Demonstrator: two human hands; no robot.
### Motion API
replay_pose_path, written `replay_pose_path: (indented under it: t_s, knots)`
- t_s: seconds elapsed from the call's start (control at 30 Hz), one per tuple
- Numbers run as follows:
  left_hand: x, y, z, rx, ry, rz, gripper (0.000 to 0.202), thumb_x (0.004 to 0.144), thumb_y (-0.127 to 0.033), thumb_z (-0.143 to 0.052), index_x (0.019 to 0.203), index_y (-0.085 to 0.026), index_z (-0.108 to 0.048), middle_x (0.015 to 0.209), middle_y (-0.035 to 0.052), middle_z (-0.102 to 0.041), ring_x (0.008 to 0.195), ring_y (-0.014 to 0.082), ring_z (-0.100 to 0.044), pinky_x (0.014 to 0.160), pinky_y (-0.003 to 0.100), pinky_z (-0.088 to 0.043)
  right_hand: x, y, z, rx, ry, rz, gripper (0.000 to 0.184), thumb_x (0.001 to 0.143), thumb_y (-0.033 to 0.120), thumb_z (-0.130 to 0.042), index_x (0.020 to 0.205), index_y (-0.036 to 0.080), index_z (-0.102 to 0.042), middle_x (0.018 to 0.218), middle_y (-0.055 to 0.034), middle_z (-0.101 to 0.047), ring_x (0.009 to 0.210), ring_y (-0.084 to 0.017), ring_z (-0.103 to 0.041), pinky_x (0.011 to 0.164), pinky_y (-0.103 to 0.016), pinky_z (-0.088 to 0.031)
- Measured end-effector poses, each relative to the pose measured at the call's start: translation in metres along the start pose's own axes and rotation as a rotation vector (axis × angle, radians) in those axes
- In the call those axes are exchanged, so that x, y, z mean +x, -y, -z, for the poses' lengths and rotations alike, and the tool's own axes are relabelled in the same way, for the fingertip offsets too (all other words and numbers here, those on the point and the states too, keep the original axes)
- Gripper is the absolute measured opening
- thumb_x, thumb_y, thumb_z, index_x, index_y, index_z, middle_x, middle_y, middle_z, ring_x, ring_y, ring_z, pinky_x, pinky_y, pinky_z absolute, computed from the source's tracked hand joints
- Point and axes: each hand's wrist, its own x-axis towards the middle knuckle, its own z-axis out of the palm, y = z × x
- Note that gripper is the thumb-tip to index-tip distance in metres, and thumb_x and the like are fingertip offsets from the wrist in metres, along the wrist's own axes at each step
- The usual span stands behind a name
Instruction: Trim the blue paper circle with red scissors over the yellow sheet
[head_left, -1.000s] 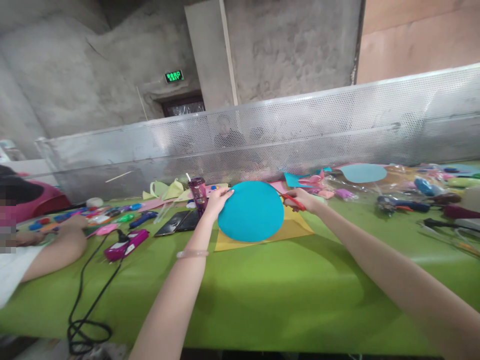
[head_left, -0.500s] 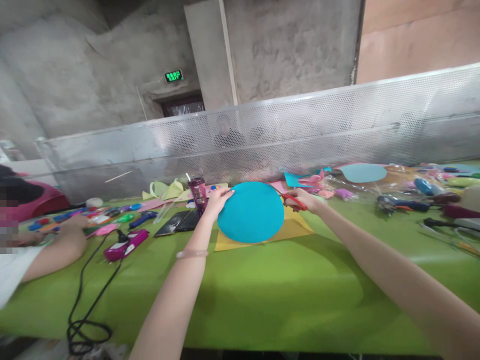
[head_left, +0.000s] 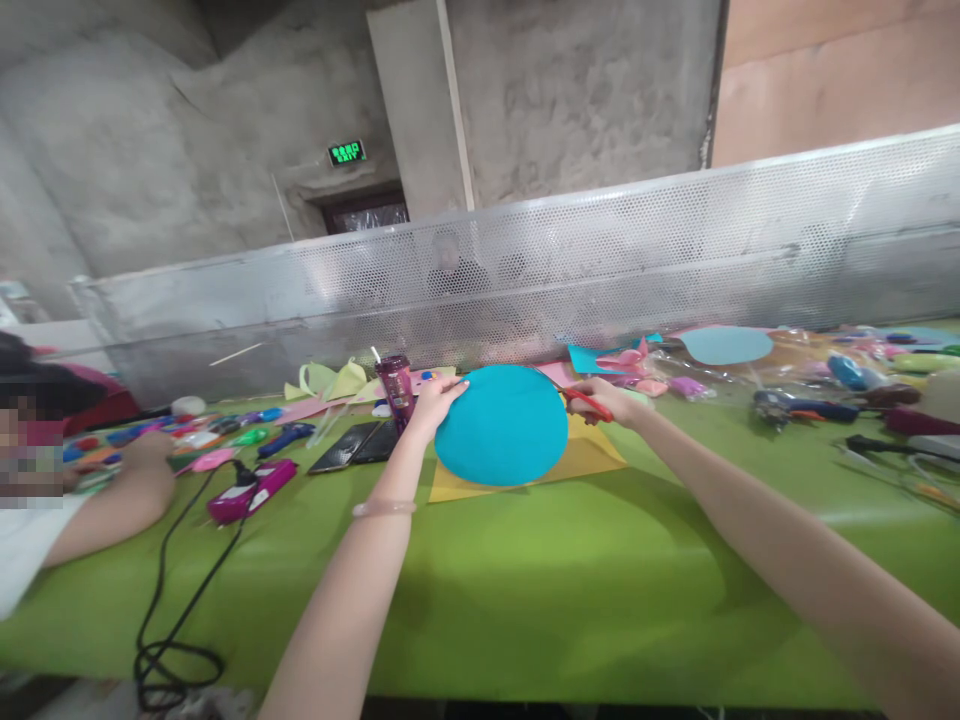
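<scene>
My left hand [head_left: 433, 402] grips the left edge of a round turquoise paper disc [head_left: 501, 426], holding it up over a yellow paper sheet [head_left: 592, 452] on the green table [head_left: 525, 590]. At the disc's upper right edge, my right hand [head_left: 607, 398] is closed on red-handled scissors [head_left: 586, 402]. The scissor blades are hidden behind the disc.
A dark red tumbler [head_left: 395, 386] and two phones [head_left: 360, 444] lie left of the disc. A magenta glue gun [head_left: 251, 490] trails a black cord [head_left: 169, 620]. Another person's arm [head_left: 105, 500] rests at far left. Paper scraps and tools [head_left: 802, 408] crowd the right. A perforated metal screen [head_left: 600, 270] backs the table.
Almost nothing has moved: both hands stay at the disc. The person at far left has shifted slightly.
</scene>
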Motion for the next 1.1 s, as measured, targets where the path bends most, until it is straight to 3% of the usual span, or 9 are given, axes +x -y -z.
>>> replay_pose_path:
  t_s: [0.43,0.67,1.1]
  knots:
    - [-0.003,-0.007,0.000,-0.017,0.008,0.044,0.029,0.067,-0.039,-0.061,0.084,-0.016,-0.068,0.084,0.0047,-0.068,0.085,0.0212,-0.059,0.081,0.032,-0.042,0.001,-0.003,0.001,-0.013,0.026,0.015,0.018,0.062,0.026,-0.053,0.072,0.013,-0.059,0.054,0.0006,-0.050,0.047,-0.010,-0.048,0.043,-0.021,-0.039]
    - [-0.003,-0.007,0.000,-0.045,-0.002,0.050,0.027,0.066,-0.038,-0.063,0.081,-0.017,-0.069,0.083,0.0045,-0.068,0.085,0.0219,-0.059,0.080,0.033,-0.043,0.002,-0.004,0.001,-0.048,0.022,0.020,0.013,0.063,0.024,-0.051,0.066,0.013,-0.056,0.050,0.0023,-0.045,0.044,-0.009,-0.047,0.041,-0.020,-0.037]
    - [-0.002,-0.004,0.003,-0.036,0.021,0.048,0.028,0.067,-0.039,-0.062,0.083,-0.018,-0.069,0.084,0.0041,-0.068,0.085,0.0216,-0.059,0.079,0.032,-0.043,0.007,-0.011,0.001,-0.058,0.016,-0.002,0.016,0.061,0.023,-0.051,0.071,0.013,-0.060,0.056,0.0005,-0.051,0.044,-0.009,-0.047,0.040,-0.020,-0.038]
